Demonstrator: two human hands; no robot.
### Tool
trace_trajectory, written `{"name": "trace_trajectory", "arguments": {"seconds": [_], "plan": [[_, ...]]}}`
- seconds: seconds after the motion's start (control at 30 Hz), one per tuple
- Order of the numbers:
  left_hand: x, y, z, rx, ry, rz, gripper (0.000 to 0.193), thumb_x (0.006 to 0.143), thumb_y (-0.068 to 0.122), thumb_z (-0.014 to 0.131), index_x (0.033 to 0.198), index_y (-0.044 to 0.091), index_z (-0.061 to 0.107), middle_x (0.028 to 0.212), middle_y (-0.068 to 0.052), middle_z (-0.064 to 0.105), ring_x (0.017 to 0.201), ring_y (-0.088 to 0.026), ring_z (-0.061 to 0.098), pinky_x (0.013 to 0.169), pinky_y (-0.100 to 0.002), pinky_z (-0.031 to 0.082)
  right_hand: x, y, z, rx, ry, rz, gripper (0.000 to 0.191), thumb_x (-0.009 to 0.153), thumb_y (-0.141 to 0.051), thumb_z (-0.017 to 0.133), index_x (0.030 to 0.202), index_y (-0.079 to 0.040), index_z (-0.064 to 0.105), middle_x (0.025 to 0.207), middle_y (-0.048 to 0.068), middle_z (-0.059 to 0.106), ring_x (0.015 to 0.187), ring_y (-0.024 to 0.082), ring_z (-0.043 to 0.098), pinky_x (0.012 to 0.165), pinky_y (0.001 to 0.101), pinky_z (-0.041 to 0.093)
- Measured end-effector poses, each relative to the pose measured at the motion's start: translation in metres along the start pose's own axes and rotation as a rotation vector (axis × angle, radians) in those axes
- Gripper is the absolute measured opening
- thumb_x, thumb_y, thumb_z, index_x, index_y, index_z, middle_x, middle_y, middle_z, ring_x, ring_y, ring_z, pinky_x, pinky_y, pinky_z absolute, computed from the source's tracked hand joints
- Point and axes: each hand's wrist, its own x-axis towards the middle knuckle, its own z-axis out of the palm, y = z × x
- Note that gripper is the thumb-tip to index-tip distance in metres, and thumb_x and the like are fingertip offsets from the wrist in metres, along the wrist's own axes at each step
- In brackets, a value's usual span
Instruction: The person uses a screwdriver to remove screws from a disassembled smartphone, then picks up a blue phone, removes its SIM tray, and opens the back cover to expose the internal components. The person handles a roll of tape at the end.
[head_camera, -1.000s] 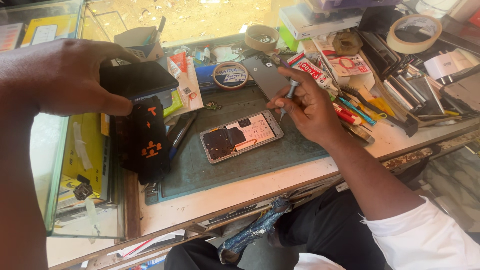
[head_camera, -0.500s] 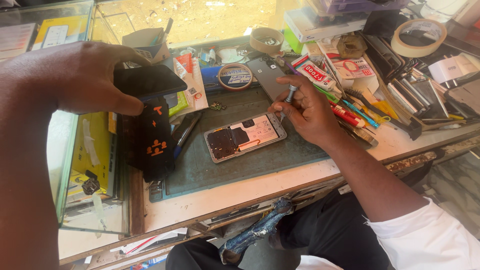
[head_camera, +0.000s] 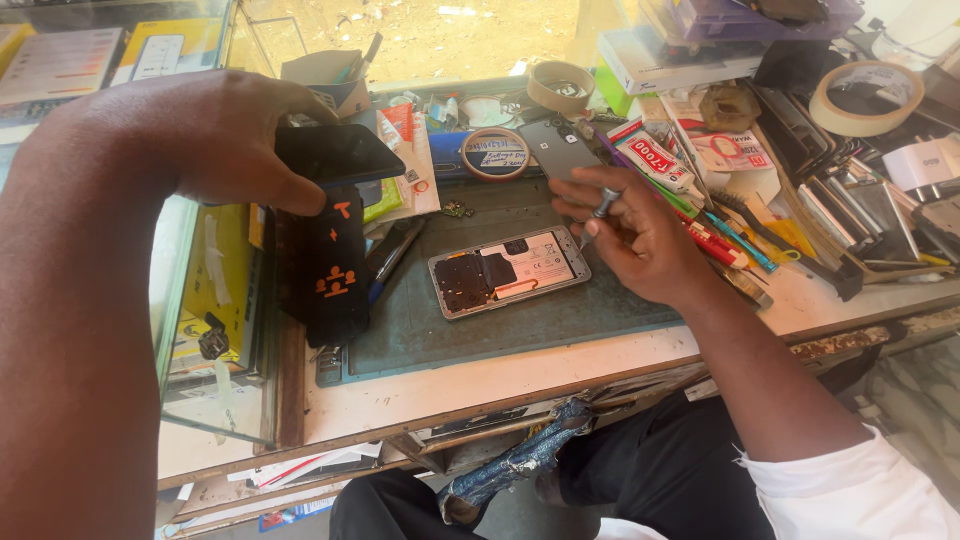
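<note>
**Opened phone on mat: risks as I am seeing them**

- Table (head_camera: 600, 365): crowding with tools and tape rolls; a nudge could be sending parts off the edge.
- Opened phone (head_camera: 508, 272): lying back-off on the grey mat (head_camera: 520, 325); exposed board could be getting scratched.
- Left hand (head_camera: 215, 135): closing around a dark phone (head_camera: 335, 153), held aloft; could be slipping.
- Right hand (head_camera: 640, 235): pinching a small screwdriver (head_camera: 597, 212), tip hovering beside the opened phone.

Phone-repair stall: opened phone (head_camera: 509, 271), cluttered workbench (head_camera: 560, 370)
</note>
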Motion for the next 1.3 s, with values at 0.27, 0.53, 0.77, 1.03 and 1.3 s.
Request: {"name": "trace_trajectory", "arguments": {"seconds": [0.27, 0.53, 0.77, 1.03, 1.3], "plan": [[0.0, 0.001, 0.003, 0.058, 0.003, -0.067, 0.086, 0.071, 0.039, 0.089, 0.15, 0.03, 0.058, 0.126, -0.01, 0.074, 0.114, -0.03, 0.07, 0.099, -0.044, 0.053, -0.002, -0.012, 0.004, -0.552, 0.105, -0.109, 0.06, 0.083, 0.01, 0.051, 0.141, -0.008, 0.051, 0.165, 0.017, 0.045, 0.163, 0.031, 0.026, 0.127, 0.0419, 0.03], [0.003, -0.002, 0.005, 0.032, 0.013, -0.027, 0.086, 0.071, 0.036, 0.088, 0.151, 0.027, 0.057, 0.125, -0.013, 0.075, 0.114, -0.03, 0.071, 0.098, -0.043, 0.053, 0.001, -0.009, 0.004, -0.473, 0.086, -0.15, 0.066, 0.077, 0.015, 0.043, 0.139, -0.007, 0.049, 0.167, 0.018, 0.041, 0.165, 0.033, 0.018, 0.135, 0.0495, 0.013], [0.008, -0.004, 0.009, 0.096, 0.024, -0.018, 0.089, 0.07, 0.039, 0.089, 0.152, 0.026, 0.057, 0.123, -0.014, 0.075, 0.109, -0.032, 0.073, 0.095, -0.043, 0.056, -0.004, -0.001, -0.001, -0.604, 0.115, -0.158, 0.05, 0.092, 0.008, 0.062, 0.138, -0.008, 0.049, 0.164, 0.015, 0.047, 0.164, 0.03, 0.023, 0.136, 0.0483, 0.017], [0.006, -0.005, 0.008, 0.072, 0.017, -0.019, 0.086, 0.07, 0.036, 0.087, 0.151, 0.028, 0.058, 0.122, -0.014, 0.076, 0.106, -0.033, 0.073, 0.093, -0.044, 0.056, -0.004, -0.003, -0.001, -0.519, 0.125, -0.159, 0.06, 0.079, 0.013, 0.044, 0.135, -0.008, 0.052, 0.165, 0.014, 0.047, 0.166, 0.03, 0.021, 0.136, 0.0485, 0.018], [0.005, -0.002, 0.007, 0.099, 0.031, -0.019, 0.089, 0.07, 0.039, 0.089, 0.152, 0.027, 0.057, 0.12, -0.015, 0.076, 0.105, -0.033, 0.074, 0.091, -0.044, 0.057, -0.004, -0.01, 0.004, -0.648, 0.127, -0.192, 0.05, 0.091, 0.007, 0.06, 0.138, -0.007, 0.051, 0.162, 0.015, 0.048, 0.163, 0.031, 0.027, 0.134, 0.0489, 0.022]]}}
